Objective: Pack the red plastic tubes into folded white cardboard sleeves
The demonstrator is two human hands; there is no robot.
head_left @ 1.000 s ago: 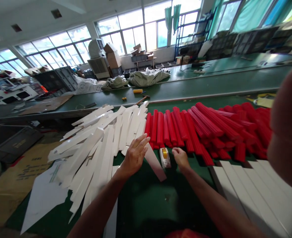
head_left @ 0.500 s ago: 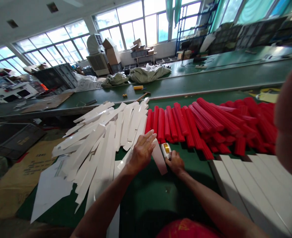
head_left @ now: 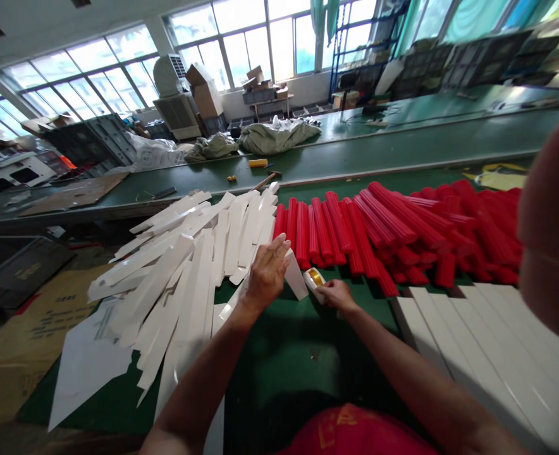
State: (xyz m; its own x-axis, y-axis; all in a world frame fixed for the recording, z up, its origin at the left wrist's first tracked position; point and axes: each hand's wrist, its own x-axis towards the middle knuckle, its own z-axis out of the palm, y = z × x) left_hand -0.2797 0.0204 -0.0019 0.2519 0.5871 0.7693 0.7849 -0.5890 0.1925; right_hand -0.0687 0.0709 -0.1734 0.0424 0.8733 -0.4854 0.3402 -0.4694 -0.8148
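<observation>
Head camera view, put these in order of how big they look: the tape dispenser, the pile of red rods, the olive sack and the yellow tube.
Largest to smallest:
1. Pile of red rods
2. Olive sack
3. Tape dispenser, partly covered by the right hand
4. Yellow tube

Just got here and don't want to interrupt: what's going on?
A person works at a green table. The left hand is against a white piece; the right hand holds a tape dispenser close by. Red rods lie beyond, with white strips heaped to the left.
</observation>
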